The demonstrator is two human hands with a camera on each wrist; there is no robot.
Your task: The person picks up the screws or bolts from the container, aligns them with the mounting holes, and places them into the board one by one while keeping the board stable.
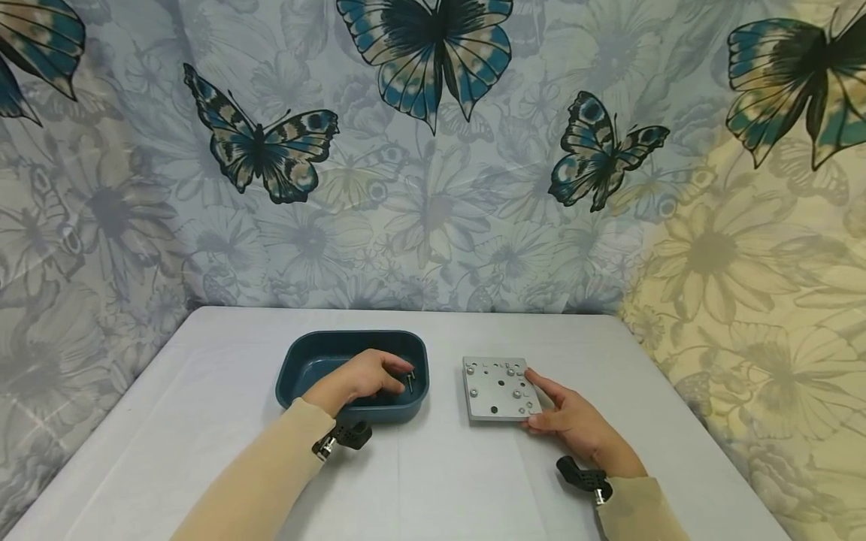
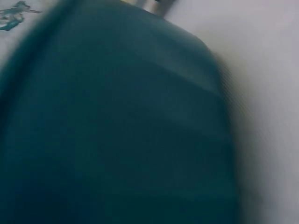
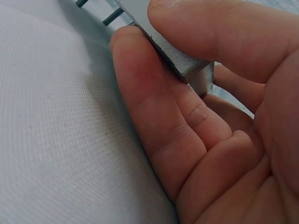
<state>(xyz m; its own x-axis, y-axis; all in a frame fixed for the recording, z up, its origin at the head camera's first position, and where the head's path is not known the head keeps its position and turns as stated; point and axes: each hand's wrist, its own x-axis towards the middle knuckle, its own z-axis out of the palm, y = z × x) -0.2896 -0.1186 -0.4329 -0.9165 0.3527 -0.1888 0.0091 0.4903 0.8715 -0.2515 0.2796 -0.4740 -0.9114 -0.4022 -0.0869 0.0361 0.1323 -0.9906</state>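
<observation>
Over the right end of a dark teal tray [image 1: 291,376], my left hand [image 1: 365,374] reaches in, with a small metal screw [image 1: 410,382] between index finger and thumb. The left wrist view is blurred and filled by the teal tray wall [image 2: 131,102], which hides the fingers. My right hand [image 1: 571,421] grips the right edge of a square silver metal plate [image 1: 483,383] with holes and several bolt heads on top. Close up in the right wrist view, the thumb lies over the plate [image 3: 180,58] and the fingers beneath it, beside thin bolt shanks [image 3: 113,16] poking out underneath.
A white cloth covers the table [image 1: 433,481]. Behind and beside it hangs a butterfly-patterned curtain [image 1: 433,225]. Black camera mounts [image 1: 352,434] are worn on both wrists. A strip of bare table lies between tray and plate.
</observation>
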